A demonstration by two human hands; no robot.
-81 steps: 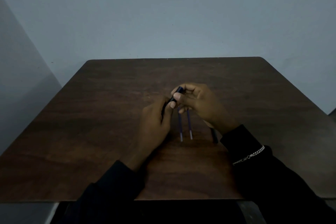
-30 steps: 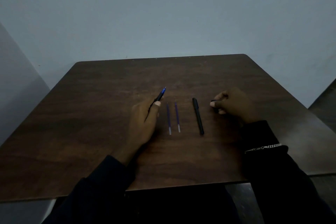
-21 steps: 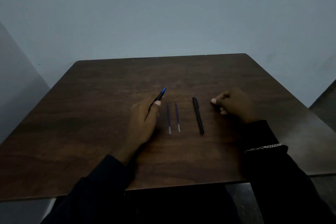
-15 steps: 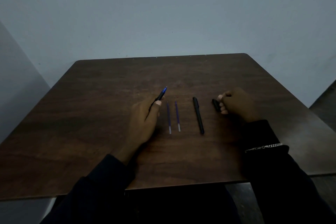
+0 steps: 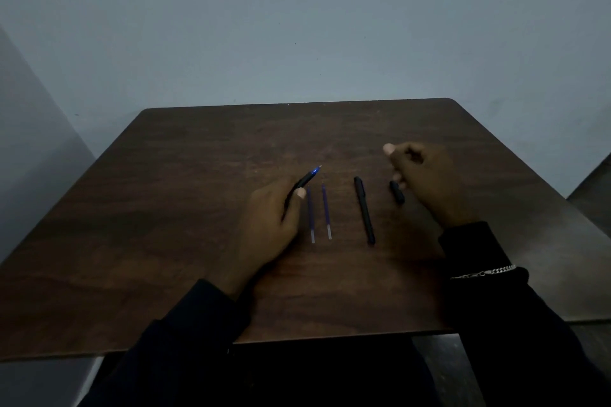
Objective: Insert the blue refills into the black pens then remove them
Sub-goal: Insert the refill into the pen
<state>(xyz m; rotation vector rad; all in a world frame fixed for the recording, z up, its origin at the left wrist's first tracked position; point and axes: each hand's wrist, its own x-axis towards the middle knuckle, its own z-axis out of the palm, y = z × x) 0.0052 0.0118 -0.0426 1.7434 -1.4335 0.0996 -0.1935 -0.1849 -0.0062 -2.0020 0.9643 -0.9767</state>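
Our left hand (image 5: pixel 271 218) grips a black pen (image 5: pixel 302 182). Two blue refills (image 5: pixel 311 213) lie right of it, then a second pen (image 5: pixel 364 210) and a cap (image 5: pixel 397 192) beside our empty right hand (image 5: pixel 426 178).

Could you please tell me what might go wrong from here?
1. The black cap lies loose beside the right hand; a brush could roll it away.
2. The two blue refills lie by the left hand, which holds a black pen; shifting that hand may scatter them.
3. In dim light, the other black pen barely shows against the dark table.
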